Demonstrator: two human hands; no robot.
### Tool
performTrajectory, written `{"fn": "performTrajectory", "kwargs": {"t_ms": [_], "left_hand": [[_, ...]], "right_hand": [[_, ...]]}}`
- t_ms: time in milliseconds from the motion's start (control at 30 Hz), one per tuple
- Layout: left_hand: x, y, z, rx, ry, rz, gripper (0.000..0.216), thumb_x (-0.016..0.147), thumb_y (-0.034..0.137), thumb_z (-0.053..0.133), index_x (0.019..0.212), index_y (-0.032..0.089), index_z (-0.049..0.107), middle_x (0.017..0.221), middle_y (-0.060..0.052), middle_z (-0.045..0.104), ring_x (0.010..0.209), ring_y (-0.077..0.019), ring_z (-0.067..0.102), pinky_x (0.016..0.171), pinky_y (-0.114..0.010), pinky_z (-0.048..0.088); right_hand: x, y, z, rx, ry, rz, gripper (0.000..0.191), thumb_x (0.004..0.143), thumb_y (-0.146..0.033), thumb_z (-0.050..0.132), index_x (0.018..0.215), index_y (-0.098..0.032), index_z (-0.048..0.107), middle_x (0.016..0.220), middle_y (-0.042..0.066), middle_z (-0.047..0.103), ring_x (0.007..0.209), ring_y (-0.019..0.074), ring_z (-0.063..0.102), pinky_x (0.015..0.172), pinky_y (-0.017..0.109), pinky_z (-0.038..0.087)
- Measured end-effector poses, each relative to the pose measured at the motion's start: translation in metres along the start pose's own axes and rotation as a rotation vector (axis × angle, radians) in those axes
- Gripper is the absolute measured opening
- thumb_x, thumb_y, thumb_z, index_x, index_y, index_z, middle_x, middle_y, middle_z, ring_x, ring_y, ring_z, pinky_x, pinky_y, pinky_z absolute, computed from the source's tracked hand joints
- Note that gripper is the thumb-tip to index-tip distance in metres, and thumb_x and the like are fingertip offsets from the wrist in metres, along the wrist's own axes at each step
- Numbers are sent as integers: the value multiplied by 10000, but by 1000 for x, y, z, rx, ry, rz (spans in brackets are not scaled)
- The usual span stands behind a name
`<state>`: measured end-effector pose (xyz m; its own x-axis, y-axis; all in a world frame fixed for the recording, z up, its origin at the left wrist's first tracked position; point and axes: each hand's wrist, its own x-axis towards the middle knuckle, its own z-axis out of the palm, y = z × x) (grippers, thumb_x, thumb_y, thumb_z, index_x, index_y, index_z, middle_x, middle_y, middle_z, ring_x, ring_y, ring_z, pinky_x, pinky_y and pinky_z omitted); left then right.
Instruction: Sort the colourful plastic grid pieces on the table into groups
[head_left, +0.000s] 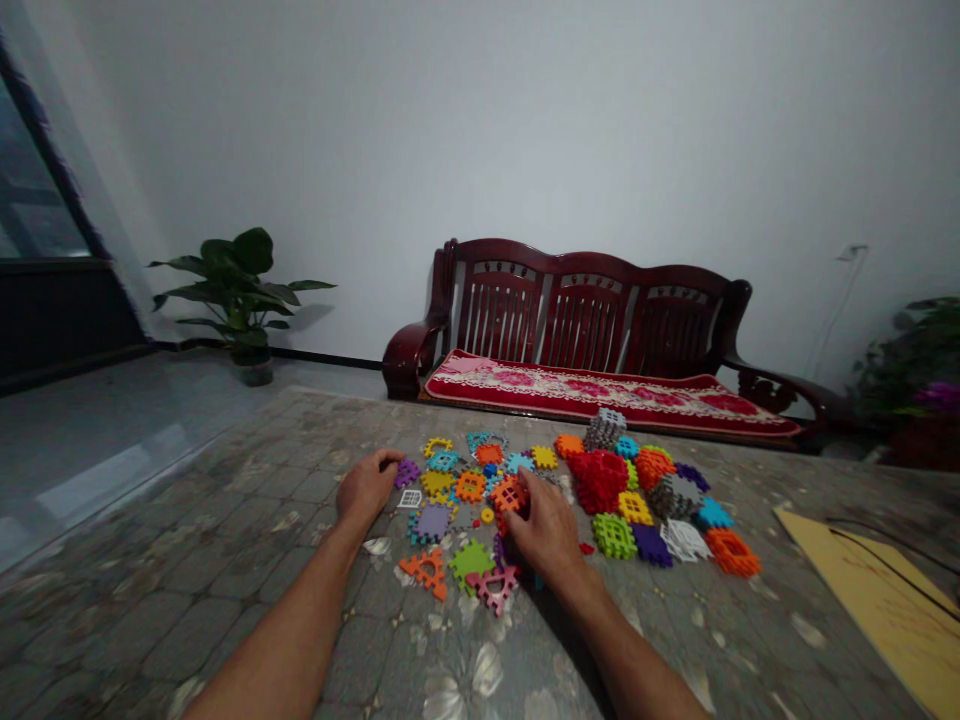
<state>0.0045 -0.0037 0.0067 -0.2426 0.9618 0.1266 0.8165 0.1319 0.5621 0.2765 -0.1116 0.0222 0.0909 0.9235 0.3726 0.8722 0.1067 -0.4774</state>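
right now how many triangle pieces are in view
2: an orange triangle on the left, and a pink triangle to its right, both at the near side. Others may be hidden by the right hand.

The left arm (289, 620) and right arm (626, 630), both bare, are stretched from the near side toward the far, and are angled inward. The left hand (367, 487) is held palm down, its fingers (388, 458) bent and pointed to the right. The right hand (546, 522) is reached far and left, its back turned up, its thumb (516, 524) and forefinger (526, 482) parted. The hands are kept apart; how firmly either is closed cannot be told.
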Motion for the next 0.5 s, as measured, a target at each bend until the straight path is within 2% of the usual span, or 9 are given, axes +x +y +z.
{"fn": "performTrajectory", "kwargs": {"t_ms": [133, 267, 367, 500], "left_hand": [[0, 0, 0, 16, 2, 8, 288, 866, 316, 526, 1047, 301, 748, 1048, -12, 774, 940, -223, 695, 725, -275, 491], [2, -3, 1, 31, -16, 23, 304, 867, 335, 509, 1058, 306, 744, 1041, -8, 773, 926, -223, 694, 699, -270, 483], [5, -4, 2, 34, -22, 14, 319, 871, 365, 497, 1072, 305, 736, 1055, -11, 768, 929, -231, 691, 675, -273, 471], [6, -5, 2, 42, -37, 18, 331, 867, 358, 489, 1080, 297, 735, 1067, -21, 764, 924, -242, 687, 673, -285, 468]], "right_hand": [[8, -3, -13, 154, 88, -13, 579, 766, -248, 637, 1341, -239, 567, 1230, 70, 674, 1142, 254, 593, 1015, 384, 446], [26, 8, -45, 354, 250, 47, 586, 779, -347, 641, 1340, -202, 557, 1239, 102, 667, 1122, 252, 620, 996, 413, 479], [42, 27, -79, 438, 396, 112, 647, 769, -403, 656, 1358, -169, 527, 1228, 132, 669, 1068, 246, 651, 950, 405, 510], [60, 68, -121, 327, 514, 131, 689, 759, -445, 673, 1363, -154, 517, 1213, 149, 678, 1052, 254, 658, 941, 409, 506]]}}
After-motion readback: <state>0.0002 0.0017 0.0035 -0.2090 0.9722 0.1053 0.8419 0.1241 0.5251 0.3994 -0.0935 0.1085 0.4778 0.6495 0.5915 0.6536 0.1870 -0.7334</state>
